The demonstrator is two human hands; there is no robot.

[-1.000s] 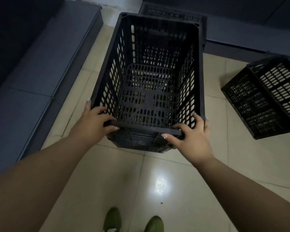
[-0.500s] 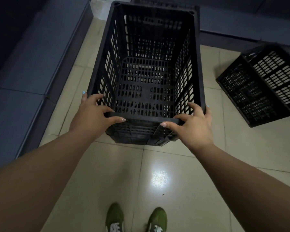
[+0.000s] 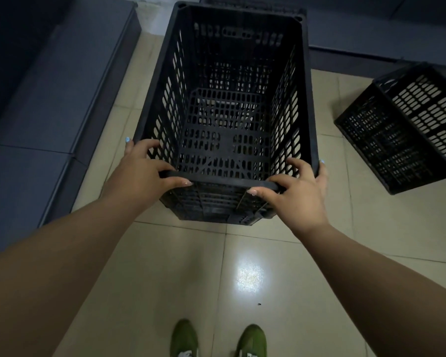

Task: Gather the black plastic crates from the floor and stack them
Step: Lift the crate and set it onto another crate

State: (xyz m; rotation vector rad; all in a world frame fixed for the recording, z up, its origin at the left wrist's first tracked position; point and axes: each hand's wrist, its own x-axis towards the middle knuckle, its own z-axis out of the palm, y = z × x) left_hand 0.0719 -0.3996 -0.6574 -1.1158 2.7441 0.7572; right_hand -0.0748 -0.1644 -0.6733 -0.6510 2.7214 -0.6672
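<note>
Both hands clamp the near rim of the tall black slotted plastic crate [image 3: 232, 119] at frame centre: left hand [image 3: 142, 173], right hand [image 3: 298, 191]. Best kept level and lifted evenly, then squared over the tipped black crate [image 3: 407, 130] at right.

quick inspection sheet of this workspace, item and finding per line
surface: beige tiled floor with a bright light glare
job's things: upright black crate, held by its near rim; second crate tipped on its side to the right; another crate's rim just visible behind the held one
clutter: small dark speck on the tiles
grippers: left hand and right hand each grip a near corner of the rim
cables: nothing seen
surroundings: dark grey cushioned benches left and behind; green shoes below
</note>
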